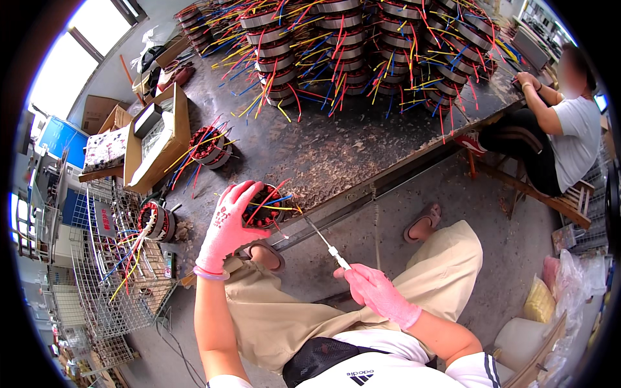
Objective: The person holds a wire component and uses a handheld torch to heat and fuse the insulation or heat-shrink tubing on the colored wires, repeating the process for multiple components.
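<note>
My left hand (228, 223), in a pink glove, grips a motor stator (264, 212) at the table's near edge. Red windings ring its bore, and red, blue and yellow lead wires stick out to the right. In my pink-gloved right hand (380, 294) is a slim tool (334, 251) with a white handle and a thin metal shaft. The shaft points up and left toward the lead wires; whether its tip touches them I cannot tell. A second stator (210, 147) stands behind my left hand, and a third stator (156, 221) sits to its left.
Tall stacks of stators (343, 48) fill the back of the dark worktable (323, 149), their wires poking forward. A cardboard box (158, 139) lies at the left, above a wire rack (103, 271). At the far right a person (572, 123) sits on a wooden bench (543, 200).
</note>
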Demonstrator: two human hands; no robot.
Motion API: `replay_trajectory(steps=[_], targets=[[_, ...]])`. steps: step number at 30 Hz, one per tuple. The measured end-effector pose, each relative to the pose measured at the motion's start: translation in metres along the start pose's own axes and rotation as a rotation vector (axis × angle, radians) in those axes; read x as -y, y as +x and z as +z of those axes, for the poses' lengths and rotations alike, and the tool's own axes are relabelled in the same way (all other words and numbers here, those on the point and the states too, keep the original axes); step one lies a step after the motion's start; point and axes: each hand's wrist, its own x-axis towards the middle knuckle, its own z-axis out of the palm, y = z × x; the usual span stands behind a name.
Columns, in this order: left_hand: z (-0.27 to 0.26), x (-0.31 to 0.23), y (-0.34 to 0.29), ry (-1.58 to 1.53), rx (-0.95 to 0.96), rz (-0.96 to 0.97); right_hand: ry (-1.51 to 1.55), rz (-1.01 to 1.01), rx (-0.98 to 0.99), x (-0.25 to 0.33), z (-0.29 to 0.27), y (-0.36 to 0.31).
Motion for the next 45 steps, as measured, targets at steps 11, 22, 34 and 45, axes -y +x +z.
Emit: replay_trajectory(steps=[11,22,34,45], targets=[[0.0,0.0011,-0.0007,-0.007,0.002,-0.004,0.016,-0.043,0.015,-0.0018,0.0006,0.0041],[0.0001,0.0023,0.0007,-0.007,-0.018,0.012,-0.028,-0.055,0.017,-0.0027,-0.0001,0.0043],[-0.0003,-0.0017,0.0009,0.003,-0.027,-0.006,-0.035,-0.033,0.021,0.001,-0.0025,0.0022],[-0.0011,-0.0024,-0.0009,0.01,-0.022,-0.008,-0.049,-0.052,0.01,-0.0029,-0.0026,0.0032]])
